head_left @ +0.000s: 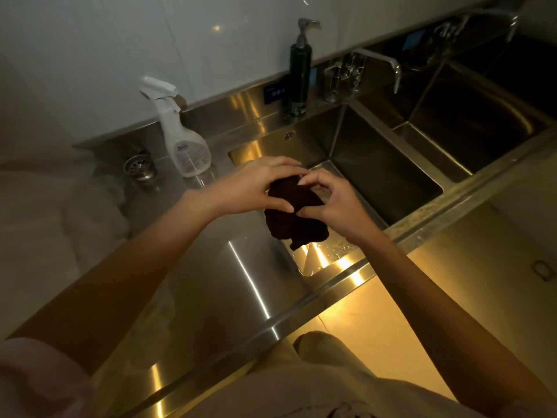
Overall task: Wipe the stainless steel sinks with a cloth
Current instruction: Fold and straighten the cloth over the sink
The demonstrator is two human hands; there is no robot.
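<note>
– What is the counter (pixel 211 267) made of?
– Brushed steel, smooth, with bright streaks of reflected light. The near sink (pixel 382 164) is the same metal, a little duller inside, and the far sink (pixel 470 122) also.
– And the cloth (pixel 297 212)?
– Dark fabric, matt, soft and crumpled.
– The bottles?
– The spray bottle (pixel 187 146) looks like white plastic, half glossy. The pump bottle (pixel 300 76) is dark green and shiny, with a grey pump head.
– The taps (pixel 361 67)?
– Polished metal. The wall (pixel 90 70) behind is pale, smooth and glossy
</note>
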